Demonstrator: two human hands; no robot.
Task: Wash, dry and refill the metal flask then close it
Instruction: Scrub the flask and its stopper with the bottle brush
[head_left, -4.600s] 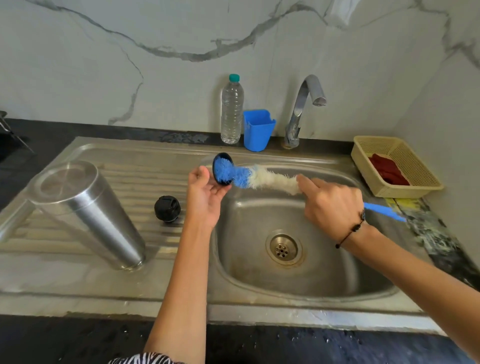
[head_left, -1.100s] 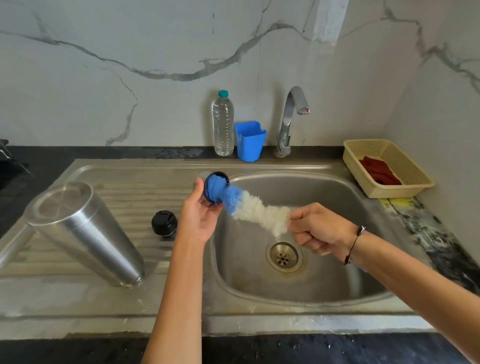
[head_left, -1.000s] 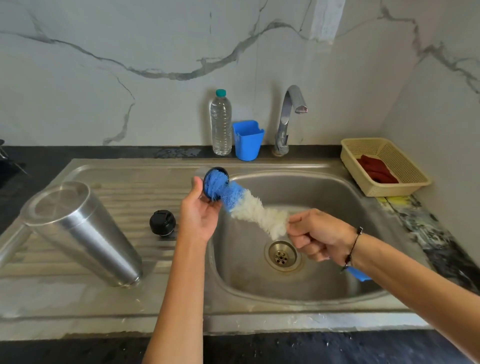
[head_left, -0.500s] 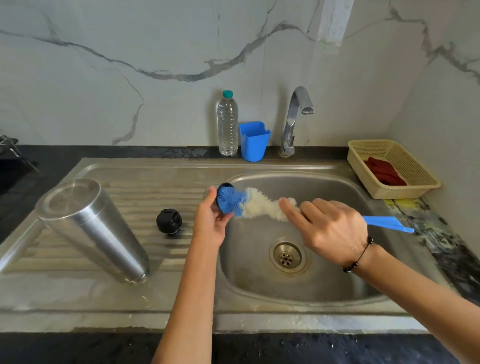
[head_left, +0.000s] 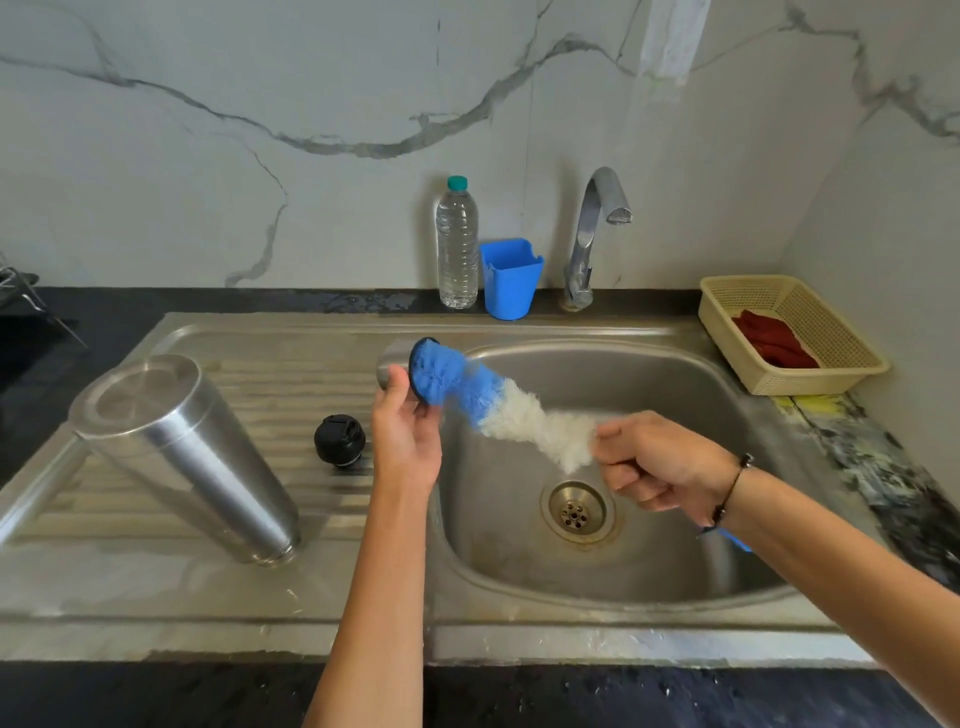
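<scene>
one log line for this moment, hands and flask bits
step: scrubbing cap | left hand: holds metal cap | right hand: grips bottle brush, tip in cap | flask: inverted on drainboard | black stopper: beside it

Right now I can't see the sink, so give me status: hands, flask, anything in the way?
Left hand holds cap; right hand grips brush, scrubbing cap. Flask upside down on drainboard. Stopper beside it. Nothing in the way.

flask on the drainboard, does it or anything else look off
The flask stands upside down, mouth on the drainboard, apparently draining. It looks tilted, possibly only lens distortion. Its black stopper lies loose beside it. Nothing looks spilled or damaged.
</scene>
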